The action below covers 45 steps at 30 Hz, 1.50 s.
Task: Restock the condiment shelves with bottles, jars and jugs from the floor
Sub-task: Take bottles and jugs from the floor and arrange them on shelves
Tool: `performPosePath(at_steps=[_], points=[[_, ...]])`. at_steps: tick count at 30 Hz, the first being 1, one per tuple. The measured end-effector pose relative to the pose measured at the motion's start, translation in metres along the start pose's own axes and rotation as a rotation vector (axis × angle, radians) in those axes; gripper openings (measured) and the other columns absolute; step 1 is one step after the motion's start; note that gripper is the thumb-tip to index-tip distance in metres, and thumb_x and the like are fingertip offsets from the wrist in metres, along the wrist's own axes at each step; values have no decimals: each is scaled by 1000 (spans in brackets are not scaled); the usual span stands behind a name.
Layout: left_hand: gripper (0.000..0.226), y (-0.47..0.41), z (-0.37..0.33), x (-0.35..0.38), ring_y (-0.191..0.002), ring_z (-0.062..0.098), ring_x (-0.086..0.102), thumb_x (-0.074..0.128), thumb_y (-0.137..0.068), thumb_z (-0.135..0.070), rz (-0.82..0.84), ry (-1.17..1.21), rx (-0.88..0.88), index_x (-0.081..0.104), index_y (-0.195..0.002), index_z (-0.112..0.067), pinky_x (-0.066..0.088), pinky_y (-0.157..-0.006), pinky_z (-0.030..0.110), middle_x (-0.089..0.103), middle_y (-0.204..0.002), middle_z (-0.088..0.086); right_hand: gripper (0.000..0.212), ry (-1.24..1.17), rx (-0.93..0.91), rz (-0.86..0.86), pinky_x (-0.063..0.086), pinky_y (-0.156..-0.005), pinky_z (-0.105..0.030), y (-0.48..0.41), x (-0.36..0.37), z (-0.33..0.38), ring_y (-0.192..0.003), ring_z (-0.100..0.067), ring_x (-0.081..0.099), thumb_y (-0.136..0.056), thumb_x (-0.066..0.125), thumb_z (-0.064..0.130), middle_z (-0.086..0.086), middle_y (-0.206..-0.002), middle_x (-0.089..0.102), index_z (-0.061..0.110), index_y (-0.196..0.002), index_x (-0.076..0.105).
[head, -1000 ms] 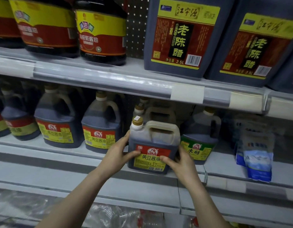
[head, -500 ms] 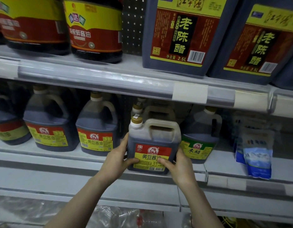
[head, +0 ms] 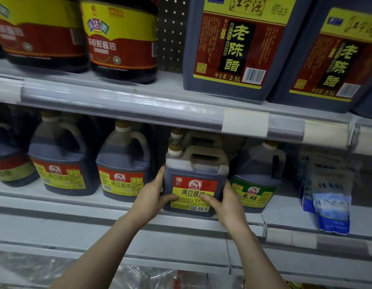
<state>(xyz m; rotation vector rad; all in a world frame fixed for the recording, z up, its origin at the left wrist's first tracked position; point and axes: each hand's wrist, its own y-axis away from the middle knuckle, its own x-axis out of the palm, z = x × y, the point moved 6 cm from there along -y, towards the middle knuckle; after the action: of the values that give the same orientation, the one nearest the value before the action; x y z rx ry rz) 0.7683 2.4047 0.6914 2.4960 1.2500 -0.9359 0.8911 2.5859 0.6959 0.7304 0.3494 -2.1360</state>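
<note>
The top shelf [head: 172, 85] is holding big jugs [head: 237, 49]. The lower shelf [head: 285, 217] is carrying dark jugs [head: 64, 163], with blue bags [head: 331, 205] sitting on the right.

A single head-worn wide-angle camera faces forward and slightly down into the store shelving at close range, centred on the middle shelf [head: 55, 207]. The upper shelf [head: 118, 101] crosses the top of the frame, and both forearms [head: 110, 247] enter from the bottom edge.

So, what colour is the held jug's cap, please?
The cap of the jug is gold, clearest in head view.
</note>
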Motion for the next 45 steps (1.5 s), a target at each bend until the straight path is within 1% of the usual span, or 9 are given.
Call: performPosePath(at_steps=[5, 10, 14, 19, 24, 29, 32, 39, 45], points=[[82, -10, 1, 0, -116, 21, 63, 73, -87, -21, -19, -1, 2, 23, -152, -22, 52, -99, 42, 65, -129, 1, 53, 30, 9, -5, 49, -93, -30, -10, 1, 2, -113, -18, 64, -86, 77, 33, 2, -122, 68, 21, -130, 50], [72, -20, 5, 2, -116, 23, 63, 74, -86, -23, -34, -4, -34, 34, -144, -15, 52, -97, 43, 65, -128, 3, 50, 58, 34, -6, 52, -97, -38, -20, 2, 5, -113, -21, 64, -86, 76, 36, -1, -120, 68, 20, -125, 49], [53, -28, 7, 4, -115, 23, 64, 74, -86, -24, -30, -8, -71, 43, -128, -15, 53, -96, 40, 65, -127, 5, 43, 79, 42, -3, 52, -95, -38, -26, 4, 6, -111, -22, 64, -87, 74, 39, -3, -119, 68, 19, -116, 48], [53, -31, 10, 6, -113, 27, 63, 75, -86, -25, -42, -16, -96, 44, -126, -11, 53, -95, 42, 66, -125, 8, 42, 81, 50, -15, 51, -97, -40, -28, 6, 7, -113, -24, 62, -88, 73, 40, -4, -121, 67, 19, -113, 46], [64, -29, 9, 8, -112, 30, 64, 71, -89, -28, -61, -66, -78, 37, -140, -10, 52, -93, 44, 66, -125, 11, 51, 44, 54, -59, 48, -102, -43, -20, 11, 7, -120, -28, 58, -92, 69, 38, -7, -128, 64, 14, -130, 46], [77, -10, 18, 18, -117, 34, 61, 67, -92, -28, -40, -157, -85, 23, -154, -14, 51, -92, 47, 62, -132, 14, 44, 66, 22, -126, 48, -98, -39, -4, 15, 2, -117, -28, 60, -95, 67, 32, -8, -126, 66, 9, -130, 53], [82, 15, 22, 26, -119, 34, 60, 68, -92, -26, -41, -148, -90, 19, -156, -17, 51, -94, 46, 59, -137, 13, 55, 116, 17, -90, 47, -103, -42, 13, 19, -7, -125, -27, 58, -96, 66, 32, -7, -135, 63, 9, -142, 48], [50, 80, 8, 49, -119, 20, 60, 67, -93, -21, -127, -42, 55, 51, -141, -15, 51, -99, 37, 59, -136, 2, 57, 106, -60, -107, 43, -109, -41, 70, 14, -24, -132, -25, 54, -98, 64, 26, -8, -146, 54, 11, -149, 45], [44, 143, -14, 99, -113, 20, 62, 68, -92, -23, -47, -50, 83, 57, -135, -17, 51, -97, 39, 62, -129, 3, 53, 173, -87, -65, 43, -107, -37, 136, -6, -57, -131, -26, 54, -98, 64, 24, -10, -142, 58, 11, -147, 48]])
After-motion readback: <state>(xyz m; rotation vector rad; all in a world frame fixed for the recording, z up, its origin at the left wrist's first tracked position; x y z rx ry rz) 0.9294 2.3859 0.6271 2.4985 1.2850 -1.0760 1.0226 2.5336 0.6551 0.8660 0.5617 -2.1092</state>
